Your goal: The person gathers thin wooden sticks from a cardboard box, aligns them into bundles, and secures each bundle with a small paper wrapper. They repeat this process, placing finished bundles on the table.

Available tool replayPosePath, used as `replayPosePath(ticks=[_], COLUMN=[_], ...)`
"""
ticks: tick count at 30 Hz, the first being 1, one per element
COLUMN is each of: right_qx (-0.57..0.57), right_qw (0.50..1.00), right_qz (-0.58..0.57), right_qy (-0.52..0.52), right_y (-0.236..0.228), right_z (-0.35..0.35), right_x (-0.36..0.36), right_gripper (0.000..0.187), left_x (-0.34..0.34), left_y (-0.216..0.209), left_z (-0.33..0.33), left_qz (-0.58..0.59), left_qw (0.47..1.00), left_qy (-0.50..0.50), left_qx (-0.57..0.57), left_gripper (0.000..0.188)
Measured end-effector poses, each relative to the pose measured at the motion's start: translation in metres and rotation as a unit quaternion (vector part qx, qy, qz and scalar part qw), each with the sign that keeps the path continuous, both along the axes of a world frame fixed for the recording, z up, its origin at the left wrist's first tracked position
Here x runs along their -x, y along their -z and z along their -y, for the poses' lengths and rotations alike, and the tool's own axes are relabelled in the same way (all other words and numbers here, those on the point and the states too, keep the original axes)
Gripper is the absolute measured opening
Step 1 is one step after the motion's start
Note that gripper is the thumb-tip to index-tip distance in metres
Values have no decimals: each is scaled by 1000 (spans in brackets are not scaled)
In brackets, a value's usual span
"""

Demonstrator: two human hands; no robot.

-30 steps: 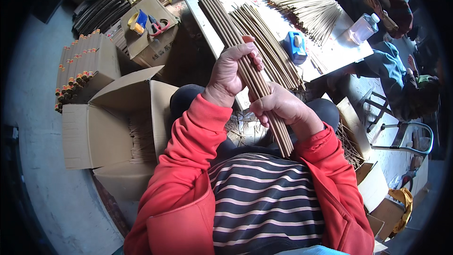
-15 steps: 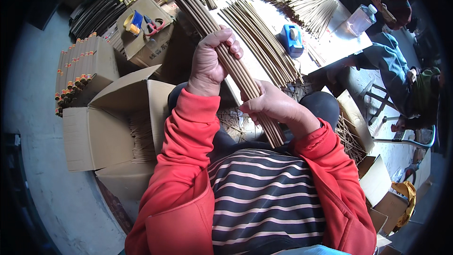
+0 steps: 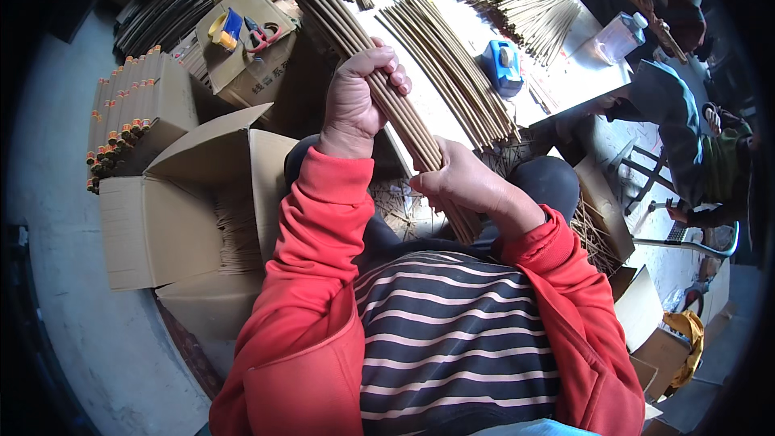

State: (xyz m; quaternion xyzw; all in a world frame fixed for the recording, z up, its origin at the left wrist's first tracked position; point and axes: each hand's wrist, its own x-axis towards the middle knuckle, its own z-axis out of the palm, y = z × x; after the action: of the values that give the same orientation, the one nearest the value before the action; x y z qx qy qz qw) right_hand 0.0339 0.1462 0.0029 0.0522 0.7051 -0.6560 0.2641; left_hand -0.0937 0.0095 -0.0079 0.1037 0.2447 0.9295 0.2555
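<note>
A long bundle of brown incense sticks (image 3: 409, 131) slants across in front of me, its upper end to the far left over the table edge and its lower end by my lap. My left hand (image 3: 355, 97) is closed round the middle of the bundle, thumb on top. Lower down, my right hand (image 3: 472, 180) grips it near the bottom end, the thumb lying across the sticks. A loose row of similar sticks (image 3: 448, 73) lies on the white table (image 3: 557, 93) just beyond my hands.
A blue tape dispenser (image 3: 504, 69) and a clear bottle (image 3: 620, 39) stand on the table, near fanned sticks (image 3: 517, 4). Left are an open cardboard box (image 3: 125, 226), banded bundles (image 3: 125, 109) and red-handled scissors (image 3: 262, 36) on another box. Other people sit at the right.
The lower end of the bundle has drawn up slightly toward my right hand. Both hands keep their hold in nearly the same place. The view has shifted a little.
</note>
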Motion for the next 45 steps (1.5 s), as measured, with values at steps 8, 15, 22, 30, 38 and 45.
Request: replayPosePath(ticks=[8,15,22,30,38,45], right_qx=[-50,-175,183,-264,-264,48], right_qw=[986,978,980,950,961,994], right_qz=[-161,-110,64,-165,-68,85], right_qy=[-1,34,-33,10,47,44], right_y=[15,1,-3,16,5,3], right_z=[0,6,-1,9,24,25], right_x=[8,11,4,17,31,37], right_gripper=[29,28,22,21,21,25], left_x=[-7,-12,-3,4,23,38], left_y=[0,-6,-2,11,22,39], left_z=[-3,-12,0,-2,-1,10], left_qz=[20,25,12,51,44,65], left_qw=[999,967,990,987,988,983], left_qy=[-28,-152,74,-118,-113,72], left_qx=[-2,203,-119,92,97,-154], left_gripper=[5,7,9,7,13,13])
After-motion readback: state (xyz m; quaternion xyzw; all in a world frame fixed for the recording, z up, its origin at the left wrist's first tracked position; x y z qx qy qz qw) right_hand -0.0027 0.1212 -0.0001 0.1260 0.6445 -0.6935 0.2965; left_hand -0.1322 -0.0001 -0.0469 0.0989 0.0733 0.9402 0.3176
